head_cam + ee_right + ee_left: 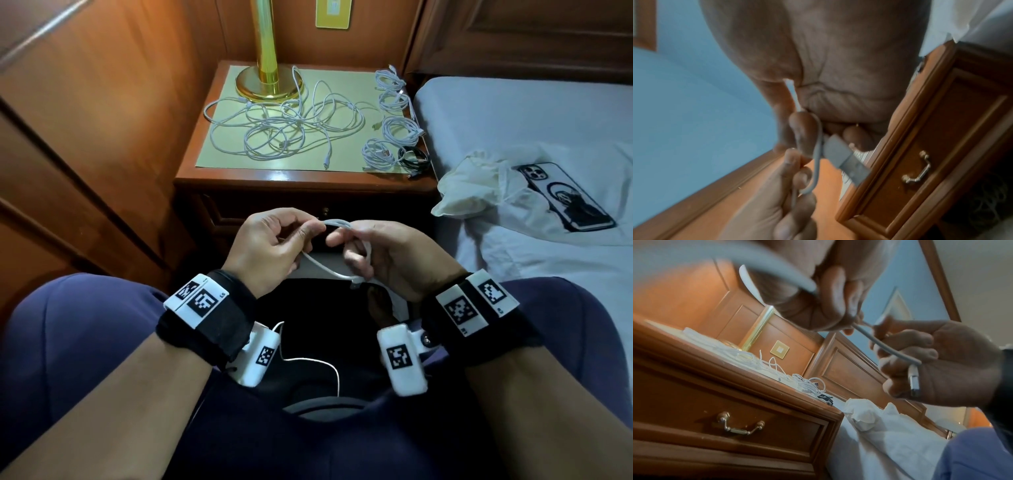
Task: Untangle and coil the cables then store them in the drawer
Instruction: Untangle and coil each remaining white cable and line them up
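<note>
Both hands, left (270, 246) and right (387, 257), pinching 1 white cable (337, 224) above the lap, facing the closed drawer (731, 423).

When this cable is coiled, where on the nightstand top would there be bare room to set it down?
Bare room lies along the nightstand front edge, between the tangled cables and the coiled cables, and at the back between the lamp base and the coils. Left-centre and the right edge are crowded.
</note>
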